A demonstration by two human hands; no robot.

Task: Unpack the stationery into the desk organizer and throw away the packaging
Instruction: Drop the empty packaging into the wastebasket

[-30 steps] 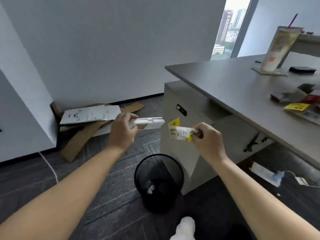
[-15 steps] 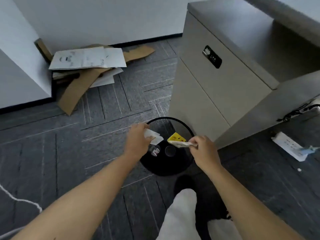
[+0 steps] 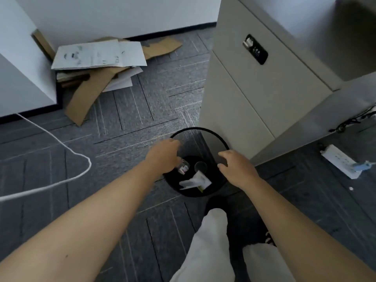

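Note:
A black mesh waste bin stands on the floor beside the desk cabinet. Inside it lie the white and yellow packaging pieces, along with a small red-and-white item. My left hand hovers over the bin's left rim with fingers loosely bent and nothing in it. Over the right rim my right hand also holds nothing, its fingers relaxed. The desk organizer and the stationery are out of view.
A grey desk cabinet rises right behind the bin. Flattened cardboard and white sheets lie by the wall at the left. A white cable loops across the floor. A power strip lies at the right. My legs are below.
Both hands carried packaging down over the bin and let it go; the pieces now lie inside. My view tilted from the desk down to the floor.

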